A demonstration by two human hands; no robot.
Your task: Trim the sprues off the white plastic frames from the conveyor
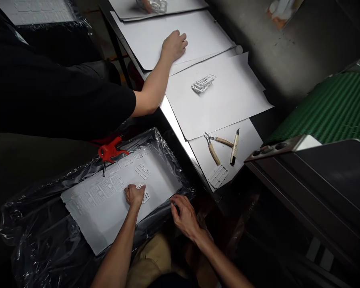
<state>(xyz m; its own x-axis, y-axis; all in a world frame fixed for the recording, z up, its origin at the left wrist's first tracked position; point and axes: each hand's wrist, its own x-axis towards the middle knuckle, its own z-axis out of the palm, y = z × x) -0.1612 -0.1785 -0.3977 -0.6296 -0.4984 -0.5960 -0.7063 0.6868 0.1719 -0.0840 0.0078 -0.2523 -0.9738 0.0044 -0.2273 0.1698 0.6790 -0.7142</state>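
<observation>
Over the tray, left grip [135, 196]: fingers are curled downward and touch a small white moulded piece [145, 196]; I cannot tell if they are really closed on it.

Right grip [184, 216]: it is just beside the lower edge of the tray, with fingers loosely bent. A small dark spot shows near the fingertips [174, 205], but I cannot tell if this hand holds something.

Under the hands: a white moulded sheet [102, 196] with many raised rectangular shapes lies tilted in the tray, and the small piece is on it.

Around the sheet: a tray wrapped with clear plastic film [165, 154] carries the sheet, and a red spring clamp [112, 150] sits on its upper edge.

On the table [175, 128]: white paper sheets [216, 112] lie in overlap. One white frame part [203, 83] is on them, and another white frame part [218, 176] lies near wood-handled cutting pliers [214, 146] and a wood-handled craft knife [234, 146].

Nearby person: a black sleeve [63, 80] and a hand [174, 46] rest flat on the paper.

Far right: a green ribbed belt [327, 108] runs beside the table.
</observation>
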